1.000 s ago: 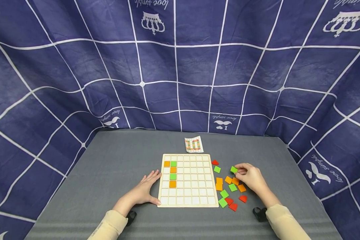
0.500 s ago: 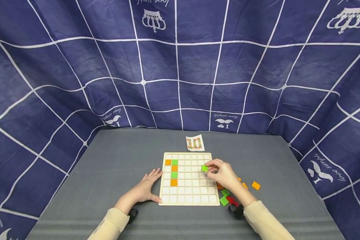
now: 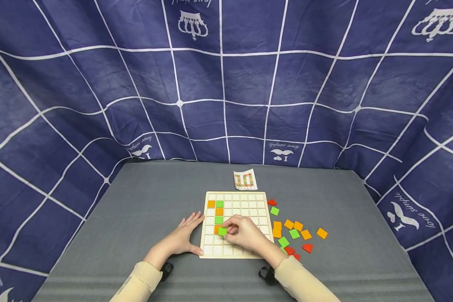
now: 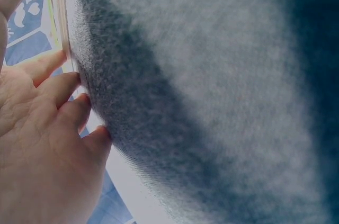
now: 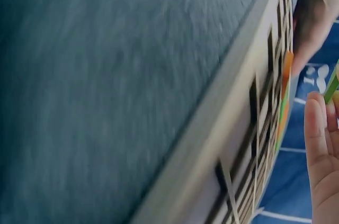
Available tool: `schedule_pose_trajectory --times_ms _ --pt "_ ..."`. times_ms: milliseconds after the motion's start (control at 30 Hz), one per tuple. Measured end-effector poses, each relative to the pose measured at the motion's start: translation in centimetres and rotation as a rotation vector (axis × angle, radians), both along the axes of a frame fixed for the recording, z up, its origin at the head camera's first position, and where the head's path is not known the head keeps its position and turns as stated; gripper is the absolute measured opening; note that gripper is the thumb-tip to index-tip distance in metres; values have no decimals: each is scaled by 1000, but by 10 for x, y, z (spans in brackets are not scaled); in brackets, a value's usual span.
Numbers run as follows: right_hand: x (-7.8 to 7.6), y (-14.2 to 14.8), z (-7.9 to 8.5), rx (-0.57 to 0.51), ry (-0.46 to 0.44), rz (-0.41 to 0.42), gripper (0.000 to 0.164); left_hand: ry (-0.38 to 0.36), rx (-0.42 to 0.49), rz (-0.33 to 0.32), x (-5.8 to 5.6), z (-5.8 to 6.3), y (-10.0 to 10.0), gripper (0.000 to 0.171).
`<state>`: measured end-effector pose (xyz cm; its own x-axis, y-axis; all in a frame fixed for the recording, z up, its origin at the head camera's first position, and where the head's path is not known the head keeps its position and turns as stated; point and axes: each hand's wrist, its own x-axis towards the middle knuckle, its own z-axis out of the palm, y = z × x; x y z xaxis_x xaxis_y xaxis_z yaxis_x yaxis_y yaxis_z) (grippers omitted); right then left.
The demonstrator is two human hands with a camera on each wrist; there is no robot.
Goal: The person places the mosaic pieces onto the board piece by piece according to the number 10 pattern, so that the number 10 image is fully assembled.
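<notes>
Checking edges first: board sits about mid-desk side to side, with a wide stretch of desk between its left edge and the desk's left edge. Past the board's far edge the desk runs back to the curtain; card lies just beyond that edge, slightly right of its middle. Tighter off the board's right edge: loose orange pieces, green pieces and red pieces, some right beside it, one orange farthest out. Right forearm crosses the near edge by the near-right corner. Left hand: fingers spread, fingertips at the board's left edge, thumb at the near-left corner. Right hand is over the board, thumb and finger pinching the green tile. Tile sticks out left of those fingertips, over the board's left part, partly hiding the nearest orange tile in the second column. Right wrist view shows a gap between it and the board, so it's off the surface. Can't tell which cell it lines up with.
</notes>
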<state>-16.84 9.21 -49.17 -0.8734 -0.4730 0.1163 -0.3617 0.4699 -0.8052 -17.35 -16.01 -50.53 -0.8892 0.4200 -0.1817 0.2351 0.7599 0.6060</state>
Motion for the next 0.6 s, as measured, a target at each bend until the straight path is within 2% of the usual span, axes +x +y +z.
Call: schedule_pose_trajectory --times_ms 167,600 --pt "2 -11 -7 38 -6 18 18 2 0 -1 0 0 0 115" --pt "2 -18 -14 149 88 54 19 -8 7 -4 2 4 0 116"
